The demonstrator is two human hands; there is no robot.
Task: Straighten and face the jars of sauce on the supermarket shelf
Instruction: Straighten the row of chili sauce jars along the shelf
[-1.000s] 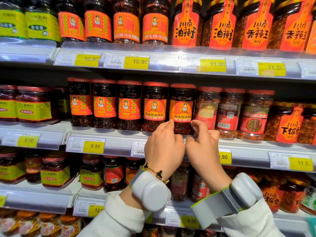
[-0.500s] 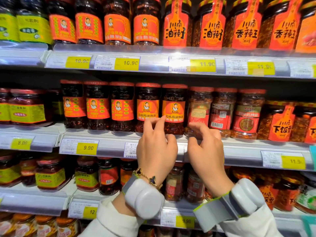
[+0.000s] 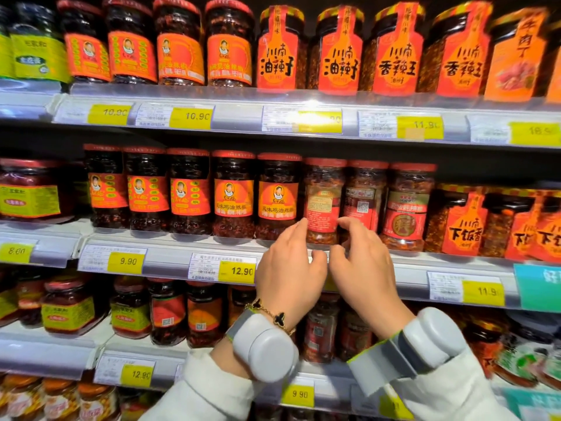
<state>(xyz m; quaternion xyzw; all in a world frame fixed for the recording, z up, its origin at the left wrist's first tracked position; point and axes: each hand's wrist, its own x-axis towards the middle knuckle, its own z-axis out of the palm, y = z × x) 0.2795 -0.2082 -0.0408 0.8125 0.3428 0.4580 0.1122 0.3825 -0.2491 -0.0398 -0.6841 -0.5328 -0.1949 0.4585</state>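
Note:
On the middle shelf [image 3: 170,238] stands a row of red-lidded sauce jars. Five portrait-label jars [image 3: 233,192] face forward. To their right, one jar [image 3: 323,202] shows its back label with small print, and the jar beside it [image 3: 362,199] shows a QR code. My left hand [image 3: 291,265] reaches up, its index fingertip touching the turned jar's lower left side. My right hand [image 3: 361,265] is at that jar's lower right side, fingers loosely bent, thumb in front of the shelf rail. The jar's base is partly hidden by both hands.
The top shelf carries orange-label jars [image 3: 340,53] close overhead. Further orange-tag jars [image 3: 461,226] crowd the middle shelf's right end. Yellow price tags [image 3: 236,270] line the rails. More jars [image 3: 167,314] fill the lower shelves behind my wrists.
Both hands let go of the fifth portrait-label jar and moved one jar to the right, arriving at the turned jar. The view shifted right as well.

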